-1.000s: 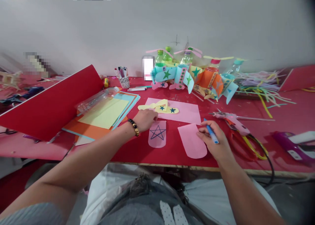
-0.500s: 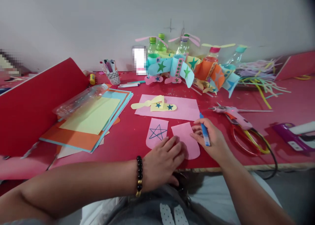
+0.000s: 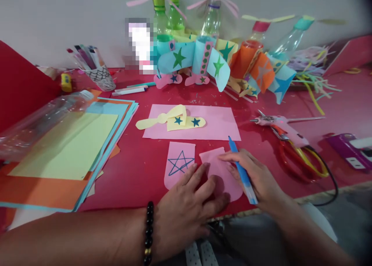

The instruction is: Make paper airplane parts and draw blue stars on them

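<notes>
My left hand (image 3: 193,198), with a black bead bracelet (image 3: 149,229) on its wrist, lies with fingers spread on the table's near edge. Its fingertips press on a plain pink paper piece (image 3: 213,157) with a rounded end and touch the lower edge of a similar pink piece (image 3: 174,177), which bears a star drawn in dark lines. A blue marker (image 3: 242,172) is held in my right hand (image 3: 255,173), its narrow end pointing away from me. The fingertips of that hand touch the plain piece. Beyond lies a pink sheet (image 3: 217,122) with yellow starred cutouts (image 3: 186,123) on it.
Stacked coloured paper (image 3: 72,142) and a clear plastic bottle (image 3: 37,122) lie left. Behind stand a pen cup (image 3: 101,78) and several bottle planes (image 3: 200,60). On the right are a pink glue gun (image 3: 286,130), red-and-yellow-handled scissors (image 3: 296,165) and a purple power strip (image 3: 348,151).
The view has moved closer and lower over the table. My right hand has shifted its fingertips onto the plain pink piece, still holding the marker. My left hand's fingers have spread wider.
</notes>
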`<state>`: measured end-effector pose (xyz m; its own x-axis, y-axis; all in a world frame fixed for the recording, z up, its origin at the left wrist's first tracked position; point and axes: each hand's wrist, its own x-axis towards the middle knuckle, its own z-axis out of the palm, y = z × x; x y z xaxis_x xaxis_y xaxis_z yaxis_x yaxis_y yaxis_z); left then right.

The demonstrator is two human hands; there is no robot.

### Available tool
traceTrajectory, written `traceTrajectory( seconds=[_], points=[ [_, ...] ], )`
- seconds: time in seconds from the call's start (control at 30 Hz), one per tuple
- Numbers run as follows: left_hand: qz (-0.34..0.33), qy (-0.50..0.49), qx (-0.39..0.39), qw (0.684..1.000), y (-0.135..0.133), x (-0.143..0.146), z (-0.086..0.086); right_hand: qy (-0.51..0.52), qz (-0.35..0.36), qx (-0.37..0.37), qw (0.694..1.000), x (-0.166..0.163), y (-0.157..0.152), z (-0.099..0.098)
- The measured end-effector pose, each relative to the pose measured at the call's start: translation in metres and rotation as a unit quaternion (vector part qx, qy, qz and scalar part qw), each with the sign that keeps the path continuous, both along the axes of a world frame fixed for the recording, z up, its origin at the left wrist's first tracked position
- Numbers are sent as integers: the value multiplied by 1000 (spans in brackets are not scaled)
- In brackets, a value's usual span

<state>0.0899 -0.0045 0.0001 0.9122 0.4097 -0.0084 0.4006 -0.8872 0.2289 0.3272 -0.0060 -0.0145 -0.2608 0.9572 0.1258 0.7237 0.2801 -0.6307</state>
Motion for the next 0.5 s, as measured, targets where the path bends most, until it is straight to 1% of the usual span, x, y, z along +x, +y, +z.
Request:
traceTrajectory(
  seconds=[0.03, 0.1, 0.17, 0.23, 0.3, 0.43, 0.5],
  points=[
    [-1, 0, -3, 1000, 0, -1, 0, 10, -7, 6, 1000, 0, -1, 2],
    [2, 1, -2, 1000, 0, -2, 0, 61, -15, 42, 997, -2, -5, 6],
    [2, 4, 5, 1000, -1, -3, 1, 133, -6, 75, 988, -3, -9, 10],
    [-1, 2, 19, 1000, -3, -4, 1, 173, 10, 85, 981, -4, -13, 12],
    [-2, 1, 32, 999, -5, -4, 0, 162, 3, 77, 984, -4, -16, 13],
    [1, 3, 46, 999, -9, -3, -2, 96, -83, 82, 989, -4, -16, 12],
    [-4, 3, 51, 999, -10, -3, -3, 69, -102, 88, 988, -6, -15, 13]
  ],
)
